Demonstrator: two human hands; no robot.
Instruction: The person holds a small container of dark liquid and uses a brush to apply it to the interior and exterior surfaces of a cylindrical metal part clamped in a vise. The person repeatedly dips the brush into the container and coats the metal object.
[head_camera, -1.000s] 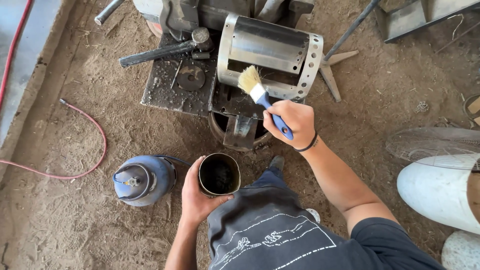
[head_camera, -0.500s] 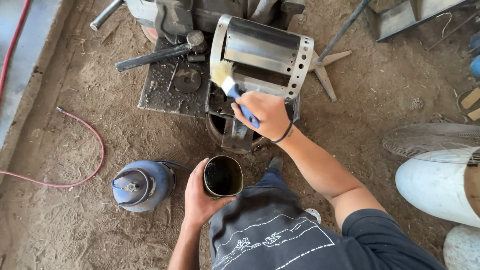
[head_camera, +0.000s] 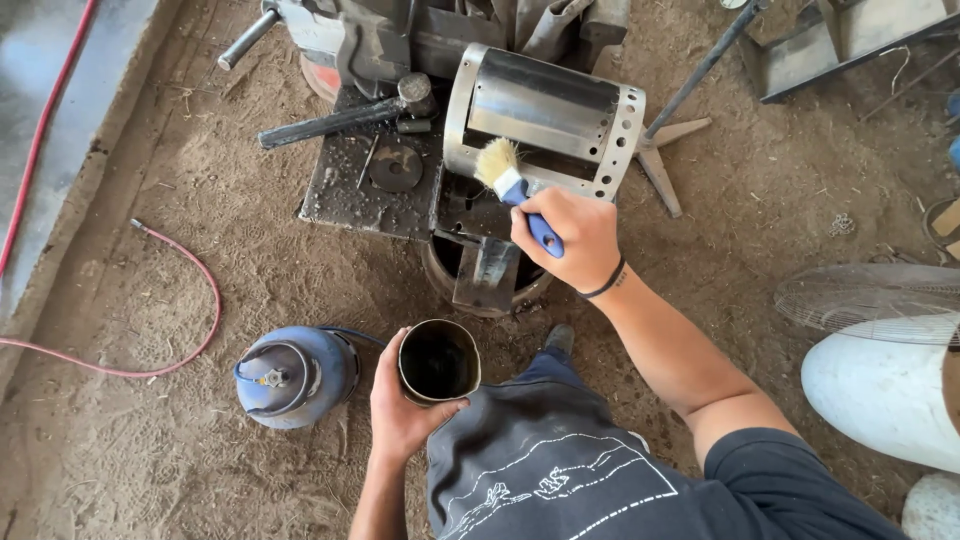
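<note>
Blue-handled paintbrush (head_camera: 515, 190) clamped in right hand (head_camera: 572, 240), upper middle of the frame, pale bristles pressed against the lower left edge of the curved sheet-metal shell (head_camera: 545, 120) with its perforated rim
Dark tin can (head_camera: 438, 362) gripped in left hand (head_camera: 400, 410), lower centre of the frame, fingers wrapped round its left side, thumb at its lower rim, mouth up, black inside
Hands well apart, brush above, can below
Shell resting on a grimy steel work plate (head_camera: 350, 190), upper centre, beside a hammer (head_camera: 345, 118) lying across the plate and a small round disc (head_camera: 397, 168)
Blue gas cylinder (head_camera: 290, 375) standing on the dirt floor (head_camera: 170, 240) just left of the can, lower left of centre
Red hose (head_camera: 185, 300) curling across the left side of the frame
Black band round the right wrist
White rounded object (head_camera: 880, 395) at the right edge, wire fan guard (head_camera: 865, 290) just above it
</note>
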